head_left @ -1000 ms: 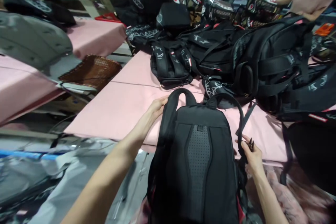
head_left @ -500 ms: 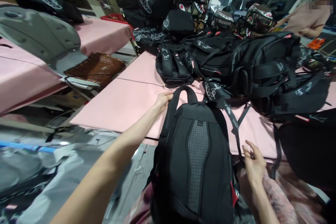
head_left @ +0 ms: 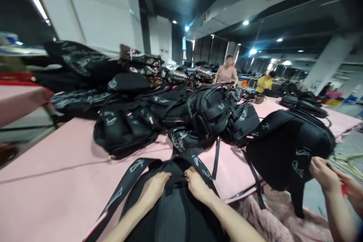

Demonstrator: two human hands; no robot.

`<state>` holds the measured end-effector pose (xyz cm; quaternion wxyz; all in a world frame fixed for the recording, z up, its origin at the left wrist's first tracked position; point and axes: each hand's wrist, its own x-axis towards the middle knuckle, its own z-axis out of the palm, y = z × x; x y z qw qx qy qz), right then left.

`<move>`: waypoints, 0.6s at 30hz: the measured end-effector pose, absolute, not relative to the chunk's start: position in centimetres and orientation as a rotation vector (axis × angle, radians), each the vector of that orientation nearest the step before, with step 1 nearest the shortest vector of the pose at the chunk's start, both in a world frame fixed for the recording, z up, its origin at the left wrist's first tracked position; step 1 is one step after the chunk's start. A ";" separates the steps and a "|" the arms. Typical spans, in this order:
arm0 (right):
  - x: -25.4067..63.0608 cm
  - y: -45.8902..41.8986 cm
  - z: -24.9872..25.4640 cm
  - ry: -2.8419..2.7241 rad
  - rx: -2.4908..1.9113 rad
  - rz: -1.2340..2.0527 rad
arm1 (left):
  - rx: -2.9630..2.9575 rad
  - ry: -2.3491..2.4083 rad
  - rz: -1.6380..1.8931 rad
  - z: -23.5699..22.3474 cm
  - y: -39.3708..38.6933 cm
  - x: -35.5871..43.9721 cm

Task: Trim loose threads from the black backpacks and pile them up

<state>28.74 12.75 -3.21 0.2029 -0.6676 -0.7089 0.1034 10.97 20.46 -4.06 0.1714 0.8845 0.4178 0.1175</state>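
Observation:
A black backpack (head_left: 172,215) lies back panel up at the near edge of the pink table (head_left: 56,181), its straps spread toward the far side. My left hand (head_left: 154,191) and my right hand (head_left: 197,185) are side by side on the top edge of the pack, fingers curled over it by the small handle loop. Both hands grip the pack's top; the fingertips are hidden behind the edge.
A heap of black backpacks (head_left: 170,109) covers the table's far half. At the right a co-worker's hands (head_left: 326,174) hold another black backpack (head_left: 286,147). Two people (head_left: 227,73) stand farther back at other tables. Pink fabric (head_left: 263,219) lies below the table edge.
The camera has tilted up to show the hall. Both my hands moved from the pack's sides to the middle of its top edge. The straps now lie spread forward.

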 end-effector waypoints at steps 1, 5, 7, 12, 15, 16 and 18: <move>29.2 13.2 -3.1 -2.026 -1.938 0.267 | 2.502 1.198 0.294 -4.0 20.9 11.4; 29.9 14.2 -2.9 -2.181 -1.998 0.302 | 2.456 1.236 0.130 -2.6 21.8 12.2; 29.9 14.2 -2.9 -2.195 -1.964 0.332 | 2.419 1.227 0.070 -2.2 21.9 12.2; 30.3 13.1 -3.3 -2.171 -1.863 0.409 | 2.445 1.247 0.043 -2.5 22.0 12.5; 30.1 12.6 -3.3 -2.153 -1.795 0.466 | 2.456 1.304 -0.043 -2.7 22.1 13.2; 29.8 12.4 -3.2 -2.153 -1.753 0.495 | 2.450 1.322 -0.066 -2.7 22.1 13.4; 28.9 11.9 -3.0 -2.159 -1.638 0.590 | 2.421 1.343 -0.088 -2.8 22.0 13.7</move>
